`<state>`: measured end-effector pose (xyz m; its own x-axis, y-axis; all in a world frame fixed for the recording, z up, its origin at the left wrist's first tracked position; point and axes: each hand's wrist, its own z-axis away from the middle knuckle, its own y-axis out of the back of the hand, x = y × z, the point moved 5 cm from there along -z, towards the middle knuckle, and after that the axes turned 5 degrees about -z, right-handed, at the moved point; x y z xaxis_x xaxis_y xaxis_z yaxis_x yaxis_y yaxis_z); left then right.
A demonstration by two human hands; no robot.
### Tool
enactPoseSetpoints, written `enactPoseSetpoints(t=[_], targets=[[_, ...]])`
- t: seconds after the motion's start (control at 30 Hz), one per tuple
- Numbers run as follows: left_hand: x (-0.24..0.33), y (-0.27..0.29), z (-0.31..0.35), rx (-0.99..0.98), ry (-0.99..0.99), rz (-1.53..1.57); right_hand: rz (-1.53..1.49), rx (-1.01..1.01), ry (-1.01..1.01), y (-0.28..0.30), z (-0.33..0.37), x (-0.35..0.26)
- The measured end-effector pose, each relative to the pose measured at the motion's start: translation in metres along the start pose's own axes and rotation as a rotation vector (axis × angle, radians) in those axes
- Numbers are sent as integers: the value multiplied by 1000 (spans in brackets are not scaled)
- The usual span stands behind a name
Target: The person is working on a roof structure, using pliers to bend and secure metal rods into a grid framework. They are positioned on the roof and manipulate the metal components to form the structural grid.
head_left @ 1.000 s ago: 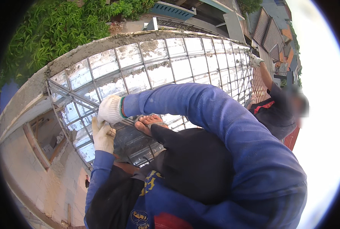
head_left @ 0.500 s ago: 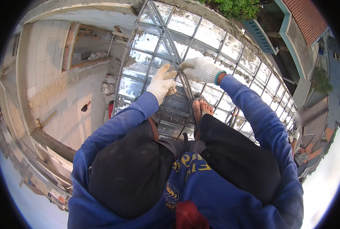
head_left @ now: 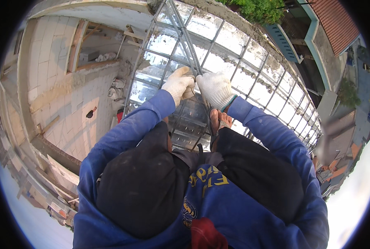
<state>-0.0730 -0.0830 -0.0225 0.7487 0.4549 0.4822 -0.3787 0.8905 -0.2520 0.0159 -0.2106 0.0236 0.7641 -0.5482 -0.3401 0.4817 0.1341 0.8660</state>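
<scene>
Both of my hands wear white knitted gloves and meet over a grid of steel reinforcing bars (head_left: 186, 37) laid above shiny metal decking (head_left: 219, 61). My left hand (head_left: 178, 85) is closed just left of the long diagonal bars, its thumb and fingers pinched together. What lies in that pinch is too small to name. My right hand (head_left: 215, 88) is closed against the right side of the same bars, with the back of the glove upward. Its fingertips are hidden, so what it grips cannot be made out. My sandalled foot (head_left: 221, 119) stands just below it.
To the left, the decking ends beside a drop into a room with pale block walls (head_left: 69, 50) and a framed opening (head_left: 78, 45). Rough concrete edges the far side. Beyond it are a green tree (head_left: 259, 10) and a red tiled roof (head_left: 334, 20).
My right hand has turned and closed in at the bars, its wrist coming lower and nearer to me. The left hand's fingers have curled in more, close beside the bars.
</scene>
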Motion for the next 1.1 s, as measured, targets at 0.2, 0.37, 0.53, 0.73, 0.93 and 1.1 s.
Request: enactPoseSetpoints(t=[0.2, 0.37, 0.53, 0.73, 0.93, 1.1], targets=[[20, -10, 7, 61, 27, 108, 39, 38, -49, -8, -15, 0], [-12, 7, -23, -59, 92, 89, -15, -109, -122, -23, -24, 1], [-20, 0, -38, -125, 45, 28, -493, -87, -443, -36, -22, 27], [-32, 11, -38, -125, 57, 105, -604, -224, -389, 3, 17, 56], [-23, -1, -31, -64, 48, -7, -702, 45, -976, 57, 215, 206], [-22, 1, -24, -53, 27, 16, -335, -421, -966, -53, 310, 161]])
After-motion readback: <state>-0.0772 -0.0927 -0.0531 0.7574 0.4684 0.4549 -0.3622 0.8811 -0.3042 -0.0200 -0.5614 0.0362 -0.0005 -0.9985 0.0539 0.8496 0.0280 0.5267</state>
